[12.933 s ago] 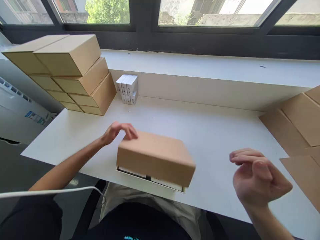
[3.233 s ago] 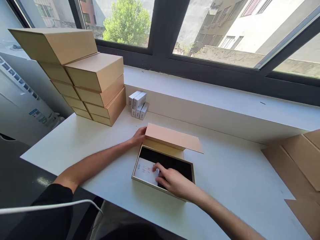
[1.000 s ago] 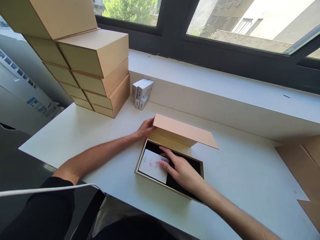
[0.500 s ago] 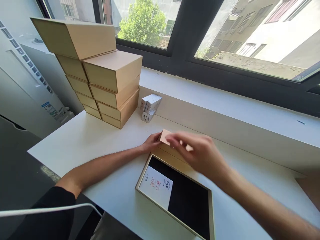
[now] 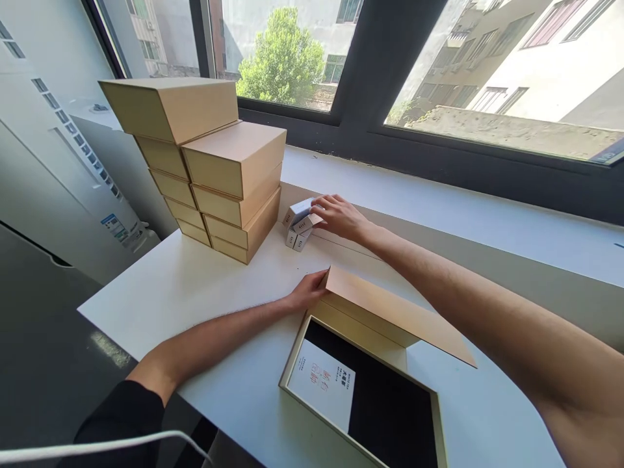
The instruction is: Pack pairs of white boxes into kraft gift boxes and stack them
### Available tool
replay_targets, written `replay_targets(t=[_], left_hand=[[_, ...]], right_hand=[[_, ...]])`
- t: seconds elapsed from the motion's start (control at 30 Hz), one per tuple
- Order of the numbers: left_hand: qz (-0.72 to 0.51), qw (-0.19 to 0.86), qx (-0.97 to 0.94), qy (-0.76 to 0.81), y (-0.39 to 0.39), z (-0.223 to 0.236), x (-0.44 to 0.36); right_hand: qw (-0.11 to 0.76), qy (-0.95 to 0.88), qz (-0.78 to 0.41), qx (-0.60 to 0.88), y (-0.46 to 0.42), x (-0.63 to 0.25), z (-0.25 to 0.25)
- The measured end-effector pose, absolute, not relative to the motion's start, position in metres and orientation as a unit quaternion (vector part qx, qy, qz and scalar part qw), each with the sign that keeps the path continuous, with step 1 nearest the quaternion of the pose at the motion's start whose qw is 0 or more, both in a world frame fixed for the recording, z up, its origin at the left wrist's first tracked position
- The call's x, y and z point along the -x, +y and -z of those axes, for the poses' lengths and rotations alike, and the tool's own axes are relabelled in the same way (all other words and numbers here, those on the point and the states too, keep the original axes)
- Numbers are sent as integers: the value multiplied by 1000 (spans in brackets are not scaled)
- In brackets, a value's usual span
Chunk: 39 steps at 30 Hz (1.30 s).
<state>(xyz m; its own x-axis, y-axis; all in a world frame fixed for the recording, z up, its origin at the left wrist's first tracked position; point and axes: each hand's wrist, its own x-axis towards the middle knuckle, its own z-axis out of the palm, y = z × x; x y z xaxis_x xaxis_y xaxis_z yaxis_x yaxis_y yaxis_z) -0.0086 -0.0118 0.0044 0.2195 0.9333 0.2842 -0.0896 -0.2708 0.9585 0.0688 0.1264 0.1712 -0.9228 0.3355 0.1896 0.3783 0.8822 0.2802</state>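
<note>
My left hand [image 5: 308, 290] is closed on the left edge of the tan lid [image 5: 390, 309] of an open gift box [image 5: 288, 388], keeping the lid raised at its back side. Inside the gift box is a black lining [image 5: 390, 419], with a white box [image 5: 322, 380] printed in Chinese characters set in its left part. By the wall, my right hand [image 5: 341, 218] has its fingers on a small white box [image 5: 305, 224], which sits tilted on top of a little stack of similar white boxes [image 5: 298, 240].
Two stacks of closed tan boxes [image 5: 224, 175] stand on the white table [image 5: 234, 286] at the far left. A window sill [image 5: 439, 224] runs along the back. A white cable [image 5: 121, 442] crosses the lower left, near the table's edge.
My right hand has moved from the lid's front to the small white boxes at the back, and one upper box now tilts. My left hand stays on the lid; the view shifted slightly.
</note>
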Motion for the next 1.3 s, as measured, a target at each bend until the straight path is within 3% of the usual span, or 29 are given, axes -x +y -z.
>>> replay_targets(t=[0.07, 0.13, 0.23, 0.3, 0.37, 0.6, 0.83, 1.0, 1.2, 1.23, 1.3], left_hand=[[-512, 492, -601, 367, -14, -5, 10], [-509, 491, -595, 382, -17, -5, 12], [-513, 486, -593, 387, -19, -3, 15], [-518, 481, -594, 384, -21, -1, 16], [-521, 479, -596, 379, -22, 1, 16], [-529, 448, -603, 395, -26, -4, 16], [-539, 449, -590, 400, -29, -3, 16], [-526, 455, -598, 399, -28, -6, 14], [-519, 465, -591, 405, -25, -6, 13], [-518, 468, -591, 405, -25, -7, 13], [-518, 472, -592, 398, -24, -7, 12]], right_hand=[[99, -961, 145, 213, 117, -78, -180], [192, -939, 111, 264, 97, -94, -194], [353, -883, 6, 308, 42, -129, -222], [387, -870, -74, 297, -5, -155, -238], [353, -880, -136, 287, -50, -182, -243], [35, -911, -255, 321, -125, -242, -178], [-123, -924, -169, 321, -151, -231, -116], [-85, -948, -107, 288, -146, -226, -136], [148, -953, -29, 263, -54, -175, -203], [150, -952, 5, 267, -30, -161, -205], [73, -959, 90, 258, 20, -135, -196]])
